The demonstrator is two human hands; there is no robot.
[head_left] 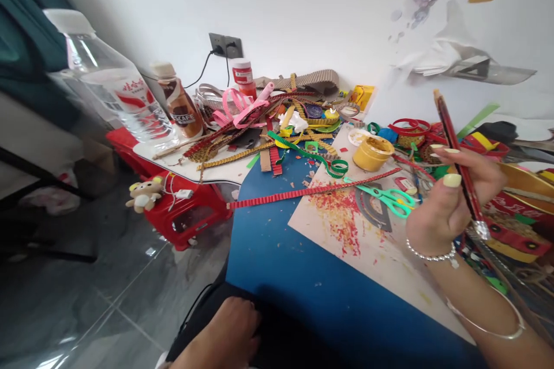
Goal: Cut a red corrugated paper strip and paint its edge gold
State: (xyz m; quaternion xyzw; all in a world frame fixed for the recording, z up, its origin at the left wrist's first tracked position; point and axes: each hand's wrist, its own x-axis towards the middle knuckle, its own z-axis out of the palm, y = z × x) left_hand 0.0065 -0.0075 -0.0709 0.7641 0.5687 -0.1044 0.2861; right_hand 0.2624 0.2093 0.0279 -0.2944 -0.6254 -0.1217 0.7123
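My right hand (450, 201) is raised above the right side of the table, its fingers closed around a dark red, pen-like stick (459, 164). The stick leans upright, with a tan upper tip and a shiny silvery lower end. My left hand (236, 328) rests on my dark-clothed lap, fingers curled, nothing visible in it. Green-handled scissors (392, 198) lie on a paint-marked sheet (324, 224), over a grey protractor (373, 210). A red corrugated strip (277, 197) stretches across the table to the sheet. Beyond it stands an open yellow paint jar (373, 154).
Corrugated strips, ribbons and scraps (303, 120) pile up at the back. At left stand a large water bottle (125, 97) and a brown drink bottle (184, 103). A red stool (182, 219) stands beside the blue tabletop (268, 248). A round tin (519, 224) is at far right.
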